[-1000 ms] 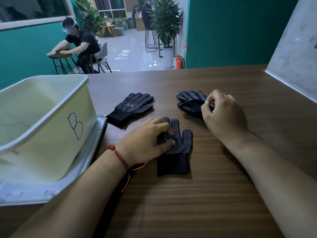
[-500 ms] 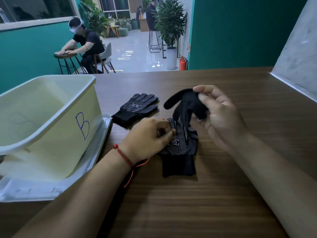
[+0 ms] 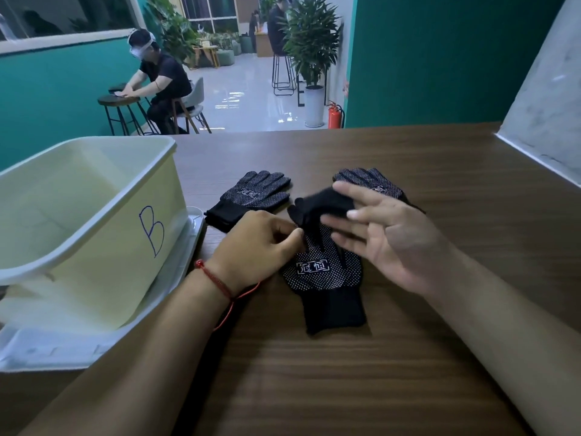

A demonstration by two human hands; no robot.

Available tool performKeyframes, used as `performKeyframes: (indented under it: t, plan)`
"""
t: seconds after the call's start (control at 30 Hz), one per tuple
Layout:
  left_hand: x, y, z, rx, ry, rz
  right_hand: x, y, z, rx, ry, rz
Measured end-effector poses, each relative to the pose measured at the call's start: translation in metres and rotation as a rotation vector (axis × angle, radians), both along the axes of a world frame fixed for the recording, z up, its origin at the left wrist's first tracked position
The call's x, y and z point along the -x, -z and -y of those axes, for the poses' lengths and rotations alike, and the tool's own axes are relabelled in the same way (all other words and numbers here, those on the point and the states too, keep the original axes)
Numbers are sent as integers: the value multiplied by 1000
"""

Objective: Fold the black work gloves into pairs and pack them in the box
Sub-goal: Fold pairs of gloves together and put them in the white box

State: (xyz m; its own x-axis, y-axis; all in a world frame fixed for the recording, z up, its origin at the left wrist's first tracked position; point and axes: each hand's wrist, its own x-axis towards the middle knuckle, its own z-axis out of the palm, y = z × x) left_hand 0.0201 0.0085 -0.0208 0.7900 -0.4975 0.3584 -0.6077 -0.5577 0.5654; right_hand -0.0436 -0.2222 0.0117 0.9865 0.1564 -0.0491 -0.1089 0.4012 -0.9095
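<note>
A black dotted glove (image 3: 327, 278) lies flat on the wooden table, cuff toward me. My left hand (image 3: 257, 247) pinches its finger end with curled fingers. A second black glove (image 3: 323, 201), blurred, hangs just above the first one, against the spread, straight fingers of my right hand (image 3: 390, 237), whose palm faces left. Another black glove (image 3: 251, 196) lies to the left, near the box. One more black glove (image 3: 367, 180) shows behind my right hand. The cream box (image 3: 103, 247), marked B, stands at the left.
The box sits on a white lid (image 3: 176, 297) near the table's left edge. A grey wall panel (image 3: 547, 114) borders the table at the right. Beyond the far edge, a person sits at a small table (image 3: 118, 99).
My right hand lifted a glove from the back of the table and brought it over the flat glove. Its fingers have now spread out straight. My left hand stayed on the flat glove.
</note>
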Motion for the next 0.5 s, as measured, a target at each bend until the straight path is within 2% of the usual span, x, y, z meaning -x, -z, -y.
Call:
performKeyframes:
  t: [0.17, 0.23, 0.3, 0.4, 0.5]
  plan:
    - [-3, 4, 0, -57, 34, 9, 20, -3, 7, 203, 4, -44]
    - [-3, 4, 2, -47, 50, 34, 23, 2, 6, 367, 56, 3]
    - [-3, 5, 1, -39, 62, 56, 23, 12, 4, 630, 162, 103]
    - [-6, 7, 3, -71, 69, 97, 17, 28, 10, 1134, 340, 347]
    - [-6, 7, 3, -81, 77, 51, 16, 32, 13, 1276, 446, 536]
